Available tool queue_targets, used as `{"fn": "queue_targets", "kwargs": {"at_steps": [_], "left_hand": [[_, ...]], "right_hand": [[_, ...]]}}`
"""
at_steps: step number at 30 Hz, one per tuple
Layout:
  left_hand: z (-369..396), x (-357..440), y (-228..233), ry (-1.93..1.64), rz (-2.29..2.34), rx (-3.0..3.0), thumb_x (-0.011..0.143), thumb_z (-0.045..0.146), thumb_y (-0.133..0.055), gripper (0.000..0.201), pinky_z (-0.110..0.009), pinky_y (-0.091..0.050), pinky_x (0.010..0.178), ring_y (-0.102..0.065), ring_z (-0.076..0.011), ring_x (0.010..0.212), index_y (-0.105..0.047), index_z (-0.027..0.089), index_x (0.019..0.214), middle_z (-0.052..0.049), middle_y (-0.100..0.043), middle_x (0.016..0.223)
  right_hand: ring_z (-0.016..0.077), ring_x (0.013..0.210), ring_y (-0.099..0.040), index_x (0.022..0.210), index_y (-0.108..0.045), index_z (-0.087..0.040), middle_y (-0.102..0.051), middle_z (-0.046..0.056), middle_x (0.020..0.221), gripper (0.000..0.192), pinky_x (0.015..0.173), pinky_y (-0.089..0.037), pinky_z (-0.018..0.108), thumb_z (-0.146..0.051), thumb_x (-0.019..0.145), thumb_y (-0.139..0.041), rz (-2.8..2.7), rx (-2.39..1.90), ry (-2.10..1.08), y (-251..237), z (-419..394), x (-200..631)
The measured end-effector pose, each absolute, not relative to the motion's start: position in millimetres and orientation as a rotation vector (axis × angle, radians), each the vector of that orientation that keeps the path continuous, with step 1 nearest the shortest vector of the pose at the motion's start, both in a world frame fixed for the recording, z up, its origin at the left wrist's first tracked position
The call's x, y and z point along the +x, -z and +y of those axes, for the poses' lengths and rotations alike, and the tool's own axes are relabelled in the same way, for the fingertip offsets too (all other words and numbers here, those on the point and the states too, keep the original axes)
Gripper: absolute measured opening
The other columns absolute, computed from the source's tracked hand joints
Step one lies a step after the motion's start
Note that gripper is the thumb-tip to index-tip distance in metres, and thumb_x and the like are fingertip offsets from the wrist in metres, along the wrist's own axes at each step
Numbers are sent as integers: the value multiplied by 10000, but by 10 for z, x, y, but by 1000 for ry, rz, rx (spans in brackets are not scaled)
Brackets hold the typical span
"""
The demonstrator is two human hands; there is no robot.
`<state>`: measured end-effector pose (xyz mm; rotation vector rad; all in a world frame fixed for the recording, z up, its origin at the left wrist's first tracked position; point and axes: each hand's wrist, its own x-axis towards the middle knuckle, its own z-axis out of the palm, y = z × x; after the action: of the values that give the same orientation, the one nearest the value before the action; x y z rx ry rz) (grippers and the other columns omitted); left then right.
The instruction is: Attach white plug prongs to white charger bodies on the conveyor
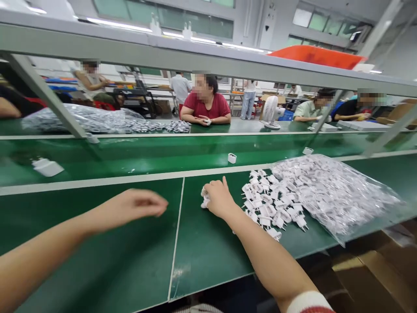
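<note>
My right hand [219,198] is closed over white plug pieces [205,201] at the green bench, its fingers bent down round them and one finger raised. How many pieces it grips is hidden. To its right lies a loose heap of white two-pin plug parts [265,202], spilling from a clear plastic bag [348,195] full of the same parts. My left hand [141,203] hovers over the left part of the bench, slightly blurred, fingers loosely curled with nothing visible in them.
On the green belt [163,156] beyond the bench lie a white plug [48,167], a small white housing [232,158] and another white piece [308,151]. A metal shelf [195,54] with slanted posts runs overhead, carrying an orange tray [319,56]. A person in red [206,104] sits opposite.
</note>
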<state>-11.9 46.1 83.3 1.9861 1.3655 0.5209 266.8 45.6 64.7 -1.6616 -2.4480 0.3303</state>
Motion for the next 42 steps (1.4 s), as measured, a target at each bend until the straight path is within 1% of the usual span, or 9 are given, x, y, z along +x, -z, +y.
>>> {"fn": "queue_targets", "kwargs": {"at_steps": [3, 7, 11, 13, 18, 23, 30, 36, 42], "left_hand": [[1001, 466, -939, -674, 1350, 1881, 666, 720, -825, 645, -327, -513, 962, -679, -256, 1101, -780, 193, 1035, -14, -788, 1120], [1999, 1195, -935, -787, 1482, 1854, 748, 444, -884, 761, -418, -453, 1127, -568, -331, 1324, -600, 130, 1380, -172, -579, 1490], [2591, 1743, -797, -777, 1513, 1879, 640, 426, -942, 1072, -532, -304, 1237, -291, -429, 1524, -421, 167, 1539, -178, -329, 1665], [2728, 1948, -701, -744, 1492, 1893, 643, 437, -934, 1065, -555, -288, 1239, -259, -445, 1532, -413, 204, 1542, -156, -297, 1682], [2874, 2158, -504, -668, 1443, 1877, 866, 398, -768, 582, -519, -426, 1139, -552, -394, 1328, -587, 178, 1373, -176, -601, 1434], [2673, 1950, -508, -817, 1429, 1863, 951, 419, -690, 413, -514, -481, 1074, -629, -303, 1177, -630, 169, 1274, -148, -669, 1285], [1542, 904, -480, -1059, 1299, 1826, 827, 459, -800, 432, -328, -539, 837, -655, -209, 910, -660, 181, 1127, -56, -712, 1070], [517, 297, -209, -1114, 1332, 1694, 751, 454, -852, 389, -295, -507, 752, -629, -172, 792, -664, 183, 959, -22, -715, 891], [263, 373, -23, -1104, 1328, 1686, 687, 472, -906, 427, -314, -477, 750, -624, -189, 803, -681, 200, 927, -8, -702, 874]], "right_hand": [[254, 1121, -589, 1141, -684, -209, -649, 101, 1140, 336, 973, -438, 367, -96, 825, -705, -2451, -1591, -286, -620, 440, 2698], [212, 898, -627, 1009, -711, -210, -607, 93, 1078, 232, 736, -434, 294, -71, 828, -670, -2389, -1621, -379, -544, 529, 2769], [154, 724, -572, 854, -667, -214, -578, 50, 1037, 278, 639, -388, 271, 19, 705, -700, -2382, -1618, -512, -511, 545, 2798], [148, 709, -567, 822, -635, -210, -579, 50, 1041, 327, 621, -378, 268, 73, 661, -663, -2385, -1651, -547, -523, 515, 2787], [163, 732, -615, 810, -579, -227, -614, 50, 1017, 365, 585, -341, 273, 100, 649, -565, -2422, -1640, -528, -580, 416, 2743], [177, 786, -625, 832, -583, -240, -652, 21, 950, 346, 577, -284, 274, 69, 676, -593, -2519, -1685, -475, -616, 366, 2695], [175, 873, -613, 794, -637, -199, -635, 35, 951, 235, 581, -267, 261, 20, 739, -573, -2583, -1634, -450, -674, 329, 2659], [190, 867, -617, 834, -672, -211, -704, 26, 954, 191, 642, -325, 263, -40, 804, -592, -2490, -1589, -507, -718, 311, 2659], [248, 979, -607, 875, -698, -242, -727, 28, 907, 147, 649, -369, 280, -110, 847, -640, -2440, -1554, -468, -682, 266, 2644]]}}
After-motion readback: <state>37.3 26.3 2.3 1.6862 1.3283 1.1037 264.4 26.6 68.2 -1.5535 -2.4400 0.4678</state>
